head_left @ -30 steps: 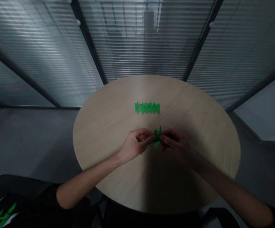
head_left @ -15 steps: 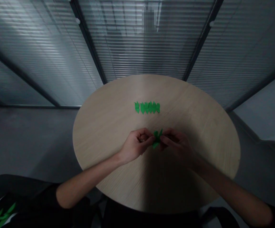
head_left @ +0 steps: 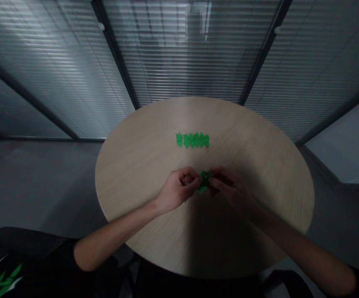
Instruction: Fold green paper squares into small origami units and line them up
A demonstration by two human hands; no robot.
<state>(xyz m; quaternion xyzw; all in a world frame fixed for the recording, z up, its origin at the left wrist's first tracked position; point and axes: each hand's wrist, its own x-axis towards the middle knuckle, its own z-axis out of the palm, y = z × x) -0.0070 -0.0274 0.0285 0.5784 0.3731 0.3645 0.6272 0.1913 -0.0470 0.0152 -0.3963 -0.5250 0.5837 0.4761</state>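
Between my two hands is a small green folded piece (head_left: 203, 188), which looks like paper, with pointed tips sticking up and a rounded lower end. My left hand (head_left: 179, 188) pinches its left side between thumb and fingers. From the right, my right hand (head_left: 229, 184) pinches the other side, partly in shadow. The fingertips cover the middle of the piece. Farther back on the round wooden table (head_left: 136, 157) lies a row of several similar green pieces (head_left: 193, 140), set close together, with a small gap after the leftmost one.
At the lower left, several green strips (head_left: 1, 281) lie by a white edge near a dark chair (head_left: 20, 236). Glass panels with blinds (head_left: 188, 70) stand behind the table. A dark chair arm (head_left: 287, 281) shows at the lower right.
The right upper tip of the held piece has shifted slightly as my right fingers moved a little. Both hands keep their pinch, and the row stays as it was.
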